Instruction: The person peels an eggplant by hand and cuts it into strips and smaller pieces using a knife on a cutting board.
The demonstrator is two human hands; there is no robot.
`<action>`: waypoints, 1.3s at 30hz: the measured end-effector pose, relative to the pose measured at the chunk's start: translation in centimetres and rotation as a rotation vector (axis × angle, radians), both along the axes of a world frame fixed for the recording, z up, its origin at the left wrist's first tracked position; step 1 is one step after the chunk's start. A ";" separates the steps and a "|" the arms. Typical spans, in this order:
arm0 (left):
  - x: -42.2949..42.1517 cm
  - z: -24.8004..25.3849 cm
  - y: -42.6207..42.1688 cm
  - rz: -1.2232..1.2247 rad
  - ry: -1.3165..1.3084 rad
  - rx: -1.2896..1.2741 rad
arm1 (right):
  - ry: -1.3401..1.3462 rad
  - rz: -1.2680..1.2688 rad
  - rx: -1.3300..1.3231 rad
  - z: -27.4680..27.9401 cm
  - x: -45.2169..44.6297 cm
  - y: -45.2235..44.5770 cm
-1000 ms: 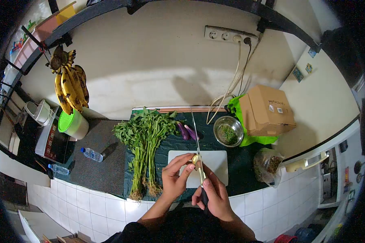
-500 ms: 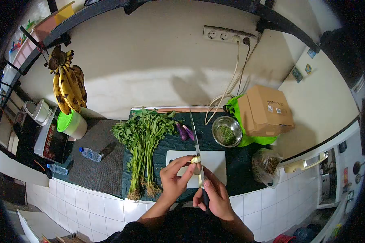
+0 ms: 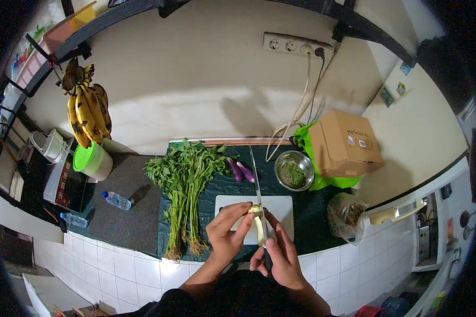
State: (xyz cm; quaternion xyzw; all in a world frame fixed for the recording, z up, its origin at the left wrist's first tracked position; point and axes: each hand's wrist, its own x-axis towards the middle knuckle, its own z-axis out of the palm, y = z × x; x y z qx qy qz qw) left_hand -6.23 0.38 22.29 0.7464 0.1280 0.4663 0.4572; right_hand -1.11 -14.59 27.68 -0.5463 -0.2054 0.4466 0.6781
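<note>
My left hand (image 3: 228, 227) pinches a pale, yellowish-white elongated vegetable piece (image 3: 259, 230); its kind I cannot make out. Wrapped round the black handle of a long kitchen knife (image 3: 257, 182), my right hand (image 3: 284, 258) keeps the blade pointing away from me, against the piece. Both hands are above a white cutting board (image 3: 283, 212). Just beyond the board lie two small purple eggplants (image 3: 240, 171). To the left spreads a large bunch of leafy greens (image 3: 190, 174) with roots on.
A steel bowl (image 3: 278, 178) with chopped greens stands right of the board, near a cardboard box (image 3: 349, 145) on a green bag. A clear plastic bag (image 3: 346, 216) sits at the right edge. Water bottles (image 3: 116, 200) and hanging bananas (image 3: 90, 113) are on the left.
The pale piece now shows more of its length between my hands. The blade has shifted slightly along it; both hands stay in nearly the same place.
</note>
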 end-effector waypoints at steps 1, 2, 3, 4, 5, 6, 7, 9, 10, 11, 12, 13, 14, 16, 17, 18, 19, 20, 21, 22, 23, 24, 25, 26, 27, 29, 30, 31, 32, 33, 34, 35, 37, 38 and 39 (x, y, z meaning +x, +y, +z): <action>0.0 -0.2 -0.1 0.001 -0.008 -0.014 | -0.001 -0.002 0.000 0.1 0.0 -0.1; -0.1 -0.4 -0.3 0.002 -0.015 -0.028 | 0.002 0.006 -0.001 0.1 0.0 -0.2; -0.2 -0.4 -0.5 0.001 -0.015 -0.028 | 0.006 0.014 -0.002 0.1 0.0 -0.2; -0.2 -0.3 -0.7 -0.013 -0.006 -0.083 | 0.006 0.014 -0.002 0.1 0.0 -0.3; -0.2 -0.2 -1.0 -0.026 0.002 -0.138 | 0.009 0.009 -0.008 0.0 0.0 -0.4; -0.2 -0.4 -1.1 -0.027 0.001 -0.138 | 0.011 0.005 -0.014 -0.1 -0.1 -0.4; -0.2 -0.7 -1.2 -0.054 -0.004 -0.178 | 0.011 0.005 -0.014 -0.2 -0.1 -0.5; -0.3 -0.7 -1.2 -0.080 -0.009 -0.219 | 0.008 -0.002 -0.001 -0.5 -0.1 -0.6; -0.3 -0.4 -1.2 -0.123 0.001 -0.289 | 0.007 -0.001 0.000 -0.4 0.0 -0.6; -0.4 -0.2 -1.2 -0.165 0.010 -0.360 | 0.004 0.005 -0.001 -0.4 0.0 -0.7; -0.4 -0.2 -1.1 -0.164 0.009 -0.360 | 0.001 0.011 -0.002 -0.4 0.0 -0.7; -0.4 -0.2 -1.0 -0.183 0.007 -0.387 | 0.000 0.013 -0.002 -0.4 0.0 -0.7; -0.5 -0.2 -1.0 -0.202 0.004 -0.415 | 0.007 0.012 0.002 -0.3 -0.1 -0.6; -0.6 -0.3 -0.8 -0.199 0.008 -0.412 | 0.013 0.015 0.007 -0.3 -0.2 -0.6; -0.7 -0.3 -0.8 -0.200 0.012 -0.409 | 0.014 0.023 0.001 -0.3 -0.3 -0.6; -0.7 -0.2 -0.8 -0.198 0.012 -0.409 | 0.015 0.031 -0.004 -0.3 -0.3 -0.6; -0.8 0.1 -0.8 -0.180 0.011 -0.366 | 0.015 0.034 -0.004 -0.3 -0.4 -0.7; -0.9 0.2 -0.8 -0.163 0.009 -0.322 | 0.022 0.041 -0.001 -0.3 -0.4 -0.7; -0.9 0.1 -0.8 -0.161 0.009 -0.322 | 0.029 0.048 0.003 -0.3 -0.5 -0.7; -0.9 -0.1 -0.9 -0.151 -0.006 -0.286 | 0.028 0.049 0.003 -0.2 -0.6 -0.7; -0.9 -0.2 -0.9 -0.142 -0.021 -0.250 | 0.025 0.053 -0.004 -0.1 -0.6 -0.7; -1.0 -0.1 -0.9 -0.141 -0.021 -0.250 | 0.022 0.056 -0.010 0.0 -0.6 -0.7; -1.1 -0.1 -0.9 -0.112 -0.005 -0.206 | 0.022 0.057 -0.011 0.1 -0.7 -0.7; -1.3 0.0 -0.9 -0.083 0.011 -0.162 | 0.017 0.061 -0.011 0.1 -0.8 -0.6; -1.4 0.0 -0.9 -0.083 0.011 -0.161 | 0.013 0.064 -0.011 0.1 -0.8 -0.6; -1.6 0.1 -0.8 -0.041 0.044 -0.071 | 0.012 0.067 -0.007 0.2 -0.9 -0.5; -1.7 0.1 -0.8 -0.041 0.045 -0.071 | 0.011 0.069 -0.004 0.2 -0.9 -0.6; -1.7 0.1 -0.9 -0.049 0.047 -0.082 | 0.012 0.070 -0.003 0.2 -1.0 -0.6; -1.8 0.1 -0.9 -0.056 0.048 -0.093 | 0.007 0.069 -0.010 0.3 -1.1 -0.6; -1.9 0.1 -0.9 -0.055 0.049 -0.092 | 0.002 0.068 -0.017 0.3 -1.1 -0.6; -1.9 0.2 -0.9 -0.054 0.051 -0.077 | 0.002 0.069 -0.017 0.2 -1.2 -0.6; -1.9 0.3 -0.9 -0.054 0.052 -0.061 | 0.000 0.078 -0.021 0.2 -1.2 -0.7; -2.0 0.2 -0.9 -0.055 0.051 -0.055 | -0.001 0.086 -0.025 0.2 -1.2 -0.7; -2.0 0.2 -0.9 -0.056 0.051 -0.048 | -0.007 0.085 -0.025 0.3 -1.2 -0.6; -2.0 0.2 -0.9 -0.057 0.051 -0.048 | -0.012 0.084 -0.025 0.3 -1.2 -0.6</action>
